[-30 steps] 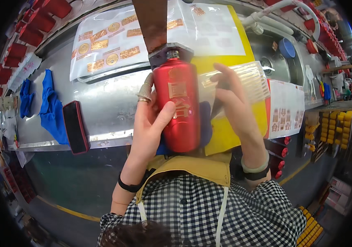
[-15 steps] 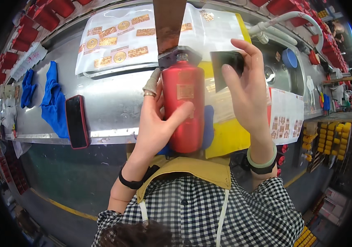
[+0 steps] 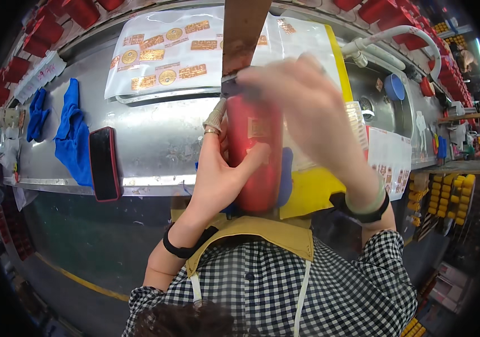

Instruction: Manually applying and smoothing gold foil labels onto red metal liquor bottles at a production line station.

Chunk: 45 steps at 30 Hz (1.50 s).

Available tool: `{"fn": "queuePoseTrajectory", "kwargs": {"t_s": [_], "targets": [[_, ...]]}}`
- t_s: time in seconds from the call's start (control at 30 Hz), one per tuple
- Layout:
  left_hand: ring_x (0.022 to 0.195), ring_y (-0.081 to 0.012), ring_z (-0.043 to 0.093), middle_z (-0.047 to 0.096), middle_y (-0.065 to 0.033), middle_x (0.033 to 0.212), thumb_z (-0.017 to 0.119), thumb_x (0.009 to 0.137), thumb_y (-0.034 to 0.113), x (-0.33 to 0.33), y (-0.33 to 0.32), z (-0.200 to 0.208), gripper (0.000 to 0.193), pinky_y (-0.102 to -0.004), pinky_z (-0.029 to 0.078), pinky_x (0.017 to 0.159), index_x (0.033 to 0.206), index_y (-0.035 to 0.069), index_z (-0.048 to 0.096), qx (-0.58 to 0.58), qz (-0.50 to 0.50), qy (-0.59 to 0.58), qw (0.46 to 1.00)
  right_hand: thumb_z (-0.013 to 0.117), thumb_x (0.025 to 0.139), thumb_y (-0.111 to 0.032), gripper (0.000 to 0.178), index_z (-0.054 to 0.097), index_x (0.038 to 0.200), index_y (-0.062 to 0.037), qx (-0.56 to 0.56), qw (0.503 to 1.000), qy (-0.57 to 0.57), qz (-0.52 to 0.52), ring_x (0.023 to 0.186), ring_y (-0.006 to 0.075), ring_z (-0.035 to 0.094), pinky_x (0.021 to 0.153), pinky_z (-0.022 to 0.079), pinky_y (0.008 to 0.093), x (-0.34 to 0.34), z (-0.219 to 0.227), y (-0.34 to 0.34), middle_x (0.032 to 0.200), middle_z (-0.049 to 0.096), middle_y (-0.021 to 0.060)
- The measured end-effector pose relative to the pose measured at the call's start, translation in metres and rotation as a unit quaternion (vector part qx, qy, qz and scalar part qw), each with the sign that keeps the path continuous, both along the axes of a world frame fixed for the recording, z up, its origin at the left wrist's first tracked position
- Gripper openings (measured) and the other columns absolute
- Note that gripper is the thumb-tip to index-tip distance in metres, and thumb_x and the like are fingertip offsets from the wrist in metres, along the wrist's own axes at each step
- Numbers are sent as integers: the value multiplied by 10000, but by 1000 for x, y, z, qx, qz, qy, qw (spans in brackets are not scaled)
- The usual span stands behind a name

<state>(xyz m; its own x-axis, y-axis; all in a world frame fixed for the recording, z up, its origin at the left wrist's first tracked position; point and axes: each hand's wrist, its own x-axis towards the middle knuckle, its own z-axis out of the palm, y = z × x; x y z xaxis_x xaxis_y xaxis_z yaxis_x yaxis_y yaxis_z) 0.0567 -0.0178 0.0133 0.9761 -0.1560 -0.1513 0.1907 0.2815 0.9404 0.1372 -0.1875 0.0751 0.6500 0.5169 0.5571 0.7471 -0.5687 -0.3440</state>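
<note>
With the bottle as the clock's centre and the person at six, the red bottle (image 3: pixel 263 185) points its neck end towards twelve, at the foot of a brown post (image 3: pixel 244 33). The left hand (image 3: pixel 220 180) has a firm grip on it from nine o'clock, thumb across the front beneath a gold square (image 3: pixel 259 127), fingers curled along the near-left side. The right hand (image 3: pixel 301 90), blurred, passes over the neck end from one o'clock; how far its grip is open, and whether it holds the dark patch by its fingertips, I cannot tell. On the steel desk (image 3: pixel 155 129), a phone (image 3: pixel 103 163) lies at nine, a gold-printed sheet (image 3: pixel 167 56) at eleven, yellow sheeting (image 3: pixel 307 194) at four.
</note>
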Motion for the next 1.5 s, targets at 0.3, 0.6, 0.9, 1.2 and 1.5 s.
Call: {"fn": "queuePoseTrajectory", "kwargs": {"t_s": [0.3, 0.6, 0.9, 1.2, 1.5], "targets": [[1469, -277, 405, 378, -221, 1598, 583, 1063, 176, 1, 18, -11, 674, -404, 368, 1186, 1607, -12, 230, -52, 40, 22, 998, 697, 787, 39, 306, 739, 1063, -85, 21, 996, 86, 24, 914, 294, 636, 799, 533, 394, -5, 1, -1, 952, 699, 70], [1273, -207, 584, 633, -125, 1347, 667, 1015, 160, 32, 20, 4, 417, -369, 411, 1139, 1380, -20, 578, -9, 42, -20, 999, 644, 877, 60, 270, 703, 1119, -43, 120, 987, 34, -106, 896, 316, 656, 794, 517, 384, 2, 8, -15, 994, 697, 118], [1023, -123, 616, 706, -38, 1066, 787, 891, 123, 57, 10, 0, 219, -339, 515, 946, 1064, 31, 690, 86, 40, -67, 993, 580, 932, 59, 274, 671, 1176, -28, 137, 977, 102, -132, 934, 314, 670, 834, 518, 376, -23, 0, -26, 1016, 676, 159], [1036, -111, 615, 698, -61, 1096, 672, 1022, 193, 46, 14, -3, 256, -304, 505, 946, 1187, -2, 690, -5, 65, -18, 998, 556, 956, -4, 229, 652, 1163, -23, 108, 958, 214, -158, 849, 322, 640, 776, 502, 402, -43, -6, -23, 969, 630, 171], [1181, -177, 623, 692, -110, 1234, 697, 1004, 173, 41, 19, -3, 344, -351, 467, 1061, 1299, 6, 642, 17, 36, -56, 998, 559, 976, -34, 226, 643, 1183, -2, 191, 923, 300, -146, 926, 289, 672, 844, 520, 380, -40, -17, -21, 1073, 675, 182]]}}
